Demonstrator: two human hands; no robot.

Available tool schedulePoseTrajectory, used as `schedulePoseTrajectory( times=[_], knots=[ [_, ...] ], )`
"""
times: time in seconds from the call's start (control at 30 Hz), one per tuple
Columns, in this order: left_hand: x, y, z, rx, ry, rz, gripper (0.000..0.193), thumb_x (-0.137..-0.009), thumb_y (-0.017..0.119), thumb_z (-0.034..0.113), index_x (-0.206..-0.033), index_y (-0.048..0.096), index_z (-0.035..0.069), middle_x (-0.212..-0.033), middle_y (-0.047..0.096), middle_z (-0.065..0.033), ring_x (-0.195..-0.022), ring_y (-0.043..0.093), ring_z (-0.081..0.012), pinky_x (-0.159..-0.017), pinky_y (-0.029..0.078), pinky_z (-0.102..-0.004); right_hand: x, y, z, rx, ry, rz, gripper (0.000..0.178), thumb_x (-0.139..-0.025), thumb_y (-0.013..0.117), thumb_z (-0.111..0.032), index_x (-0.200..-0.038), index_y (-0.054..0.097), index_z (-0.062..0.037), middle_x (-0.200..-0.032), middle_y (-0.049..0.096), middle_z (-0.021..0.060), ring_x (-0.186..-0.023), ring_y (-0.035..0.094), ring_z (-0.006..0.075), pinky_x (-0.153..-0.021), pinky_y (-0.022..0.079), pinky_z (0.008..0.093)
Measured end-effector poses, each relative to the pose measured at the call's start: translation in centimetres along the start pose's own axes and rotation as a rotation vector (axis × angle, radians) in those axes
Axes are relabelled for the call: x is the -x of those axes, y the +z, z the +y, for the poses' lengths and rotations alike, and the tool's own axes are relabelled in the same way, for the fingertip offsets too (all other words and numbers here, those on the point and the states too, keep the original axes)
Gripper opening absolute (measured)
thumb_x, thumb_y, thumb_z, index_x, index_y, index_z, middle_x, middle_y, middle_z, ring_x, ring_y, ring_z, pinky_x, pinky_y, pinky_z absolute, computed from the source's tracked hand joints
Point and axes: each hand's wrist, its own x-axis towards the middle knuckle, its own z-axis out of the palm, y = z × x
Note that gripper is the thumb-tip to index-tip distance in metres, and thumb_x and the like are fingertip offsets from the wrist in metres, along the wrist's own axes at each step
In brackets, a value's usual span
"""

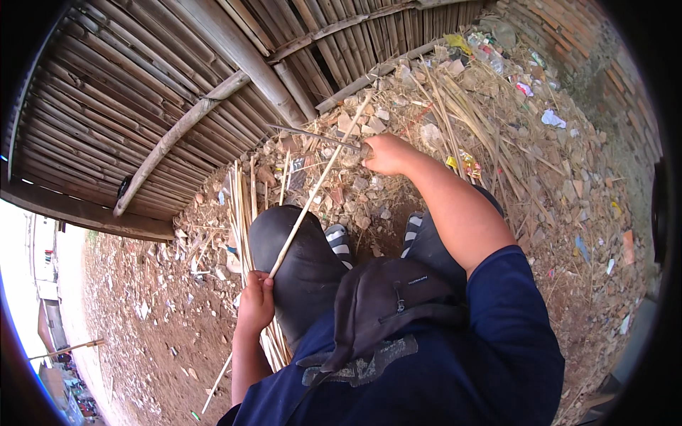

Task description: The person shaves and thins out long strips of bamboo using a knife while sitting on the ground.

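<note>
My left hand (254, 302) is closed around a long, thin, pale stick (310, 197), beside my left thigh. The stick slants up across my knee to the far side, and its lower end passes behind my forearm toward the ground. My right hand (387, 155) grips a knife (312, 135) with a long, narrow, dark blade that points left. The blade crosses the stick near its upper end; I cannot tell whether it is cutting in. A bundle of pale split strips (240, 216) lies along the outside of my left leg.
A bamboo-slat wall (163, 78) with round poles stands at the far left. Stones and litter cover the ground (362, 206) before my feet. More pale strips (472, 117) lie at the far right, near a brick wall (625, 99). A dark bag (398, 298) rests on my lap.
</note>
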Motion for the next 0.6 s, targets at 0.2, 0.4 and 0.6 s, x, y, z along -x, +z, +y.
schedulePoseTrajectory(
  times=[0.2, 0.4, 0.6],
  knots=[
    [0.9, 0.5, -0.8, -0.015, 0.028, 0.057, 0.021, -0.105, 0.049, 0.021, -0.110, 0.053, 0.001, -0.082, 0.066, -0.0237, -0.078, 0.066, -0.0442, -0.069, 0.049, -0.0492, 3.5, -2.6, -6.6, 0.146, -0.140, -0.193, 0.026, -0.081, 0.067, -0.019, -0.104, 0.068, -0.0068, -0.099, 0.071, 0.0165, -0.097, 0.070, 0.0355, -0.084, 0.056, 0.0484],
    [-0.3, 0.9, -1.9, -0.023, 0.018, 0.050, 0.020, -0.106, 0.047, 0.022, -0.110, 0.053, 0.003, -0.079, 0.067, -0.0248, -0.075, 0.066, -0.0475, -0.066, 0.049, -0.0526, -0.7, -0.6, -0.7, -0.156, 0.170, -0.151, 0.027, -0.085, 0.069, -0.022, -0.106, 0.068, -0.0060, -0.096, 0.070, 0.0172, -0.093, 0.070, 0.0335, -0.081, 0.055, 0.0466],
    [0.1, -0.7, 0.1, -0.101, 0.001, -0.002, 0.021, -0.104, 0.051, 0.023, -0.107, 0.054, 0.002, -0.075, 0.066, -0.0237, -0.072, 0.064, -0.0484, -0.064, 0.048, -0.0546, 0.1, -0.5, 0.8, 0.019, 0.057, -0.039, 0.029, -0.086, 0.068, -0.021, -0.111, 0.069, -0.0070, -0.098, 0.071, 0.0161, -0.093, 0.071, 0.0299, -0.082, 0.056, 0.0446]
  ],
)
